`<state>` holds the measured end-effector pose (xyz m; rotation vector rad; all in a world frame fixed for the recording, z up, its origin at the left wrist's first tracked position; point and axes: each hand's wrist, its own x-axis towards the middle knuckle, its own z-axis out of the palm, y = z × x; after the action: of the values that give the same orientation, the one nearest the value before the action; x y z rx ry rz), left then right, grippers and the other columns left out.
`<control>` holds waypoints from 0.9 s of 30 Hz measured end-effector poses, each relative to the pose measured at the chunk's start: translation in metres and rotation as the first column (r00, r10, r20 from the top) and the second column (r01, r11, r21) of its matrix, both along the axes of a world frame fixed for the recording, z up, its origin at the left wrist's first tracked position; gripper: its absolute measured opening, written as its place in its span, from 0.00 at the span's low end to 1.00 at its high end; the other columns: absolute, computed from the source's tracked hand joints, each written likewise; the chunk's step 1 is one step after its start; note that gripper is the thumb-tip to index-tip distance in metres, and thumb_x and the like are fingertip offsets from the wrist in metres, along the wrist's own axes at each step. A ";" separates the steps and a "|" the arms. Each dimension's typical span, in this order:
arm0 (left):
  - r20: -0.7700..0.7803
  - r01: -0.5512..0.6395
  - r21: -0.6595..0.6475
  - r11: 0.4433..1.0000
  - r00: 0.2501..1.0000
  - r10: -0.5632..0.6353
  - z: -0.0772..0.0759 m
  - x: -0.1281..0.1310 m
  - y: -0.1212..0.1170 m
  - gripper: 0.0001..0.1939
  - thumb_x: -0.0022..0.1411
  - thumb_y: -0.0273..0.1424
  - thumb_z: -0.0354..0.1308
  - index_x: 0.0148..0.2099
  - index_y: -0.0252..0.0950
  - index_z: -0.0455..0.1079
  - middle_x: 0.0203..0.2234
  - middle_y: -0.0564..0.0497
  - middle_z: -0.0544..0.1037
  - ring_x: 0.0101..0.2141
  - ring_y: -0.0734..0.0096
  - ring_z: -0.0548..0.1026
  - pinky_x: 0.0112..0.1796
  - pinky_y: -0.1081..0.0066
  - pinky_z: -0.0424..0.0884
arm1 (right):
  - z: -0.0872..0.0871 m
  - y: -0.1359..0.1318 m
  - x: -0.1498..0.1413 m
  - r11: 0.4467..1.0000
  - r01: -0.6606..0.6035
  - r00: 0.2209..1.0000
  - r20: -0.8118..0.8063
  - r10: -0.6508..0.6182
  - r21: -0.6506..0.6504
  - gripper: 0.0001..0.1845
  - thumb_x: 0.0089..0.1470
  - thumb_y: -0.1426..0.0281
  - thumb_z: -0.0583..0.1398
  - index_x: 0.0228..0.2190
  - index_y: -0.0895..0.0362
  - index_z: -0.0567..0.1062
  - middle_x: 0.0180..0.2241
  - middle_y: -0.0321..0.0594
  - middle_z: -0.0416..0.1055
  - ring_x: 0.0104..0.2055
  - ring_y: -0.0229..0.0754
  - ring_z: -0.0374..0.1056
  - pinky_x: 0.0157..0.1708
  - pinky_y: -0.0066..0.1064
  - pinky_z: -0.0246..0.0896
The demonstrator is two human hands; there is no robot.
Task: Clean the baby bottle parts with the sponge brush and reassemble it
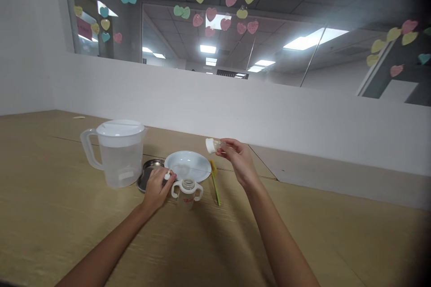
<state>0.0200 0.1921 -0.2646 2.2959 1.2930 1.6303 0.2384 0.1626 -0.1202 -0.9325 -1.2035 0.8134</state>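
My right hand (239, 161) is raised above the table, its fingers closed round a clear bottle cap with a white collar (210, 145), tilted on its side. Low over the edge of a round metal dish (143, 178), my left hand (158, 187) pinches a small white piece (167, 175); its exact kind is too small to make out. Beside the left hand a baby bottle (186, 195) with two white handles stands upright, its mouth uncovered. A white bowl (202, 168) sits just behind the bottle.
A lidded clear plastic pitcher (121, 157) with a white handle stands at the left. A brush with a green handle (216, 189) and yellow head lies right of the bowl. A white wall (188, 94) under a window closes off the table's back.
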 end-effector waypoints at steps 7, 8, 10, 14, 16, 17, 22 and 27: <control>-0.130 -0.102 -0.069 0.992 0.987 0.093 -0.007 -0.002 0.011 0.16 0.63 0.40 0.44 0.38 0.37 0.68 0.34 0.50 0.72 0.39 0.66 0.67 0.42 0.66 0.60 | -0.004 0.002 -0.003 1.000 -0.018 0.997 0.080 0.018 -0.005 0.18 0.39 0.62 0.64 0.32 0.60 0.73 0.24 0.35 0.71 0.27 0.34 0.68 0.38 0.34 0.68; -0.134 -0.134 -0.064 0.989 0.983 0.125 -0.008 -0.003 0.013 0.16 0.63 0.41 0.45 0.39 0.38 0.69 0.34 0.49 0.71 0.39 0.65 0.67 0.42 0.66 0.60 | -0.005 0.002 -0.005 1.000 -0.021 0.996 0.090 0.022 -0.010 0.18 0.39 0.62 0.64 0.32 0.60 0.73 0.24 0.35 0.71 0.27 0.35 0.68 0.37 0.33 0.68; -0.140 -0.191 -0.070 0.979 0.974 0.180 -0.010 -0.004 0.016 0.18 0.62 0.42 0.45 0.43 0.39 0.70 0.34 0.48 0.70 0.39 0.63 0.66 0.41 0.64 0.60 | -0.006 0.002 -0.008 1.000 -0.022 0.995 0.101 0.024 -0.021 0.18 0.40 0.62 0.63 0.33 0.60 0.73 0.24 0.36 0.71 0.27 0.35 0.68 0.37 0.33 0.68; -0.145 -0.241 -0.118 0.963 0.964 0.223 -0.015 -0.006 0.023 0.20 0.61 0.43 0.47 0.50 0.41 0.67 0.35 0.48 0.71 0.41 0.61 0.67 0.41 0.63 0.60 | -0.008 0.003 -0.010 0.999 -0.013 0.995 0.102 0.017 -0.033 0.16 0.39 0.64 0.63 0.32 0.60 0.72 0.24 0.36 0.71 0.27 0.36 0.68 0.35 0.33 0.68; -0.131 -0.258 -0.131 0.957 0.962 0.241 -0.016 -0.006 0.024 0.21 0.60 0.43 0.48 0.51 0.39 0.66 0.35 0.48 0.71 0.40 0.61 0.67 0.42 0.62 0.59 | -0.008 0.003 -0.010 0.999 -0.012 0.995 0.101 0.015 -0.032 0.16 0.39 0.64 0.63 0.32 0.60 0.72 0.24 0.36 0.71 0.27 0.36 0.68 0.35 0.33 0.68; -0.120 -0.261 -0.137 0.955 0.962 0.246 -0.015 -0.006 0.024 0.22 0.59 0.43 0.49 0.51 0.39 0.65 0.34 0.48 0.72 0.39 0.61 0.68 0.42 0.62 0.59 | -0.008 0.003 -0.010 0.999 -0.013 0.994 0.103 0.017 -0.032 0.16 0.39 0.65 0.63 0.32 0.60 0.72 0.23 0.35 0.71 0.27 0.35 0.68 0.36 0.32 0.67; -0.039 -0.241 -0.189 0.952 0.970 0.238 -0.011 -0.004 0.021 0.21 0.56 0.44 0.52 0.48 0.37 0.62 0.28 0.53 0.71 0.35 0.65 0.69 0.40 0.64 0.58 | -0.009 0.005 -0.011 0.999 -0.012 0.993 0.115 0.018 -0.051 0.16 0.39 0.65 0.63 0.31 0.60 0.72 0.23 0.35 0.70 0.26 0.35 0.68 0.35 0.32 0.67; -0.070 -0.222 -0.172 0.960 0.975 0.213 -0.006 -0.002 0.018 0.14 0.56 0.43 0.54 0.38 0.39 0.67 0.30 0.54 0.74 0.35 0.67 0.70 0.40 0.65 0.57 | -0.010 0.005 -0.012 0.998 -0.008 0.992 0.124 0.016 -0.060 0.16 0.38 0.64 0.63 0.31 0.60 0.73 0.23 0.35 0.70 0.26 0.34 0.68 0.35 0.30 0.67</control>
<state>0.0177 0.2103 -0.2707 2.1679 1.6820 1.4481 0.2259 0.1676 -0.1298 -1.0377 -1.2999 0.8135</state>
